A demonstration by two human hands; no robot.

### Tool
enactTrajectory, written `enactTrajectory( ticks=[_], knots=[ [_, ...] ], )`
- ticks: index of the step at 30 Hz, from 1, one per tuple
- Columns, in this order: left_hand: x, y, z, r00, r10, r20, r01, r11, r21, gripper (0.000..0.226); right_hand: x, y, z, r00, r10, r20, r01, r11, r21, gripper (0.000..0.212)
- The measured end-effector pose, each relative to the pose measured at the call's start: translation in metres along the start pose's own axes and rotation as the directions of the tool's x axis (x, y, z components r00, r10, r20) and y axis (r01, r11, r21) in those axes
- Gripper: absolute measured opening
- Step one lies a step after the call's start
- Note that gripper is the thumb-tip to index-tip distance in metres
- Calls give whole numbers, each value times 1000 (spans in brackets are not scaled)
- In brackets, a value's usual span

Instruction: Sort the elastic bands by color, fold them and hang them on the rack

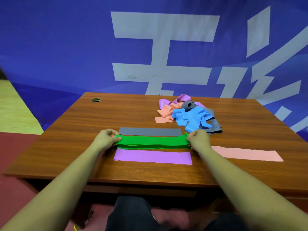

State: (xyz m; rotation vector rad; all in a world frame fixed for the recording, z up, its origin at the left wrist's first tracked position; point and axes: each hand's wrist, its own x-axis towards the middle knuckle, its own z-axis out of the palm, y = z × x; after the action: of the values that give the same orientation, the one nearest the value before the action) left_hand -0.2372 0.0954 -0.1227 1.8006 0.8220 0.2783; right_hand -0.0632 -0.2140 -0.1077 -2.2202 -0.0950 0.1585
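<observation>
Both ends of green band (153, 142) pinched between left hand (106, 139) and right hand (199, 140).

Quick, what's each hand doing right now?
Left hand: pinching the left end of the green band.
Right hand: pinching the green band's right end.

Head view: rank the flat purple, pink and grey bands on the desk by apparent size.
1. purple band
2. pink band
3. grey band, which looks smallest but lies farther from the camera, so its true size is unsure.
</observation>
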Motion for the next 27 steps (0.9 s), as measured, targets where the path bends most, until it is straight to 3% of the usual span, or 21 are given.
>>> enactTrajectory(
  ticks=[3,7,13,19,27],
  knots=[
    [3,-3,3,997,21,-74,-12,993,120,14,-3,0,7,995,-96,14,97,986,-136,17],
    [-4,-7,6,985,122,-122,-72,933,353,21,-2,2,16,994,-108,-13,102,965,-241,13],
    [-9,-17,12,964,217,-151,-156,928,338,18,-3,10,20,989,-127,-78,95,940,-328,12],
    [-8,-15,19,922,322,-216,-206,878,431,32,-9,10,26,965,-236,-112,170,894,-414,6],
    [25,44,48,904,420,-77,-359,845,397,12,28,-28,18,932,-359,56,355,868,-347,25]
  ],
)
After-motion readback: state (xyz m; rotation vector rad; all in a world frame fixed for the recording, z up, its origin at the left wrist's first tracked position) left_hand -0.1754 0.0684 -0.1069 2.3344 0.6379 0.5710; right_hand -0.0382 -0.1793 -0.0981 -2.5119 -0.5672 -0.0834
